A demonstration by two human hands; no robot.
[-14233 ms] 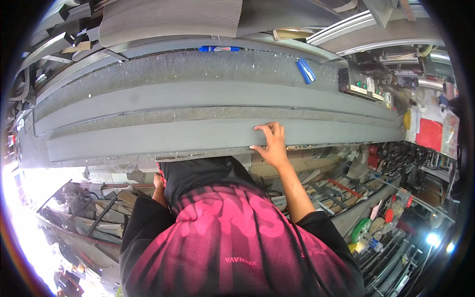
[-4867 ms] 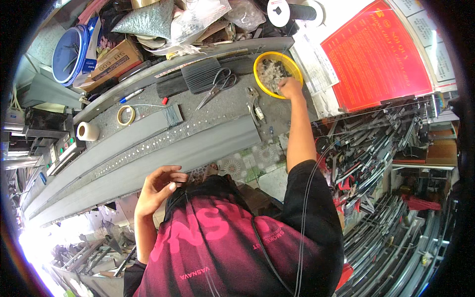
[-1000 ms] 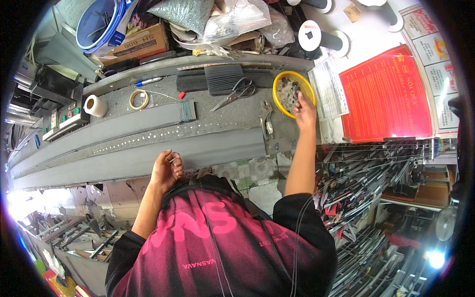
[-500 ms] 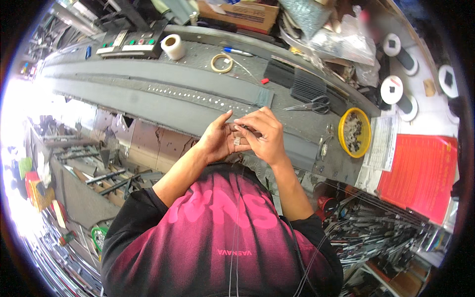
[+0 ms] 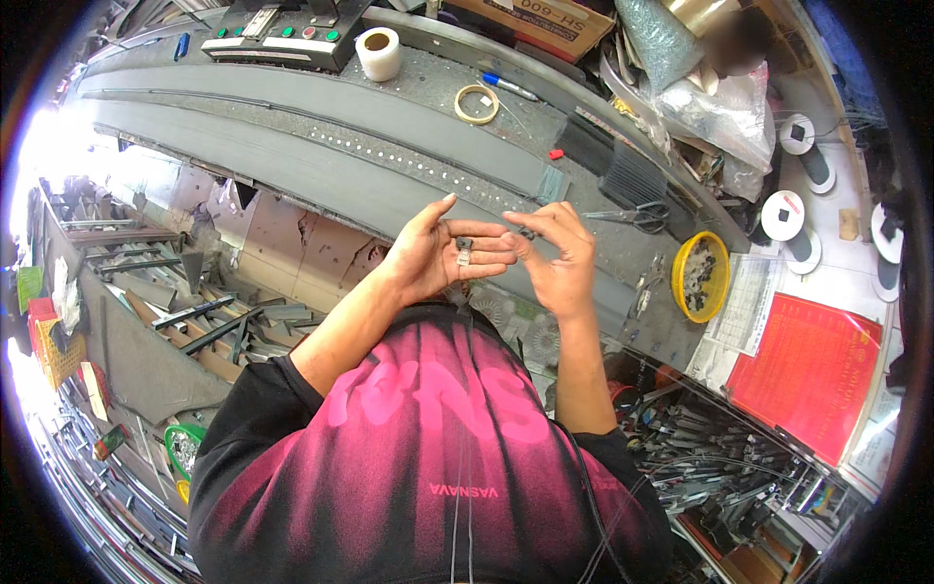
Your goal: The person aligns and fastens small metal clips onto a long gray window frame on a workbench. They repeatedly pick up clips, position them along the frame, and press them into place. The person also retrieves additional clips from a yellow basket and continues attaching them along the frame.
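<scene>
Over the near edge of the counter [image 5: 420, 94], the person's left hand [image 5: 428, 255] lies palm up, its fingers stretched out and slightly parted, with a small dark-and-pale piece [image 5: 464, 251] resting loose across them. That piece has its long axis running crosswise to the fingers, dark end toward the counter's far edge and pale end toward the person's body; whether it is one part or two touching, I can't tell. Just beside it, the right hand [image 5: 562, 258] has thumb and forefinger pinching a tiny dark bit [image 5: 526, 234], too small for me to say which way it points. Behind both hands, long grey strips [image 5: 292, 109] run lengthwise along the counter, partly hidden by the fingers. Scissors [image 5: 637, 215] lie past the right hand, between it and the far edge, near a ribbed dark piece [image 5: 632, 180]. Toward the counter's right end sits a yellow basket [image 5: 723, 284] of small parts; along the far side are a red cap [image 5: 556, 154], a blue marker [image 5: 512, 89], a tape ring [image 5: 476, 104] and a white roll [image 5: 379, 58]. A cardboard box [image 5: 545, 27] shows dark print, a red sheet [image 5: 806, 375] carries rows of lettering, and big pink letters cover the shirt [image 5: 428, 419].
</scene>
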